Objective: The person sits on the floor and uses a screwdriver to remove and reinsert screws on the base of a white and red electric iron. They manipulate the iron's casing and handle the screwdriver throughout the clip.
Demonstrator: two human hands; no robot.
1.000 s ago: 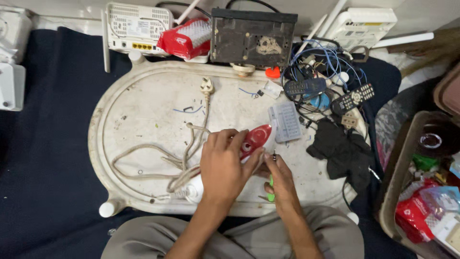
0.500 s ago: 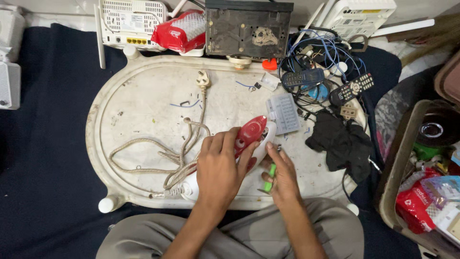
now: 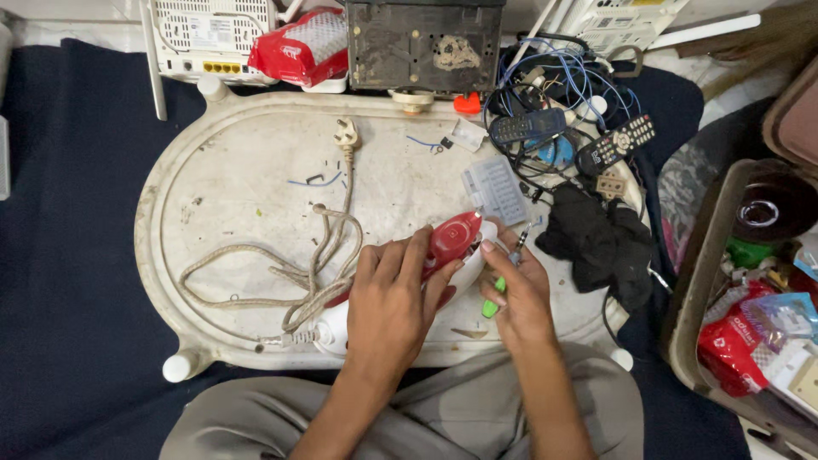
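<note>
White oval counter (image 3: 213, 170), cluttered at its far edge. A red-and-white clothes iron (image 3: 443, 247) lies at the near edge; left hand (image 3: 388, 298) fingers are closed over its body. Right hand (image 3: 515, 294) fingers grip a green-handled screwdriver (image 3: 503, 285) beside the iron. Risks: tip could slip toward the left fingers; the braided cord (image 3: 298, 273) could snag.
</note>
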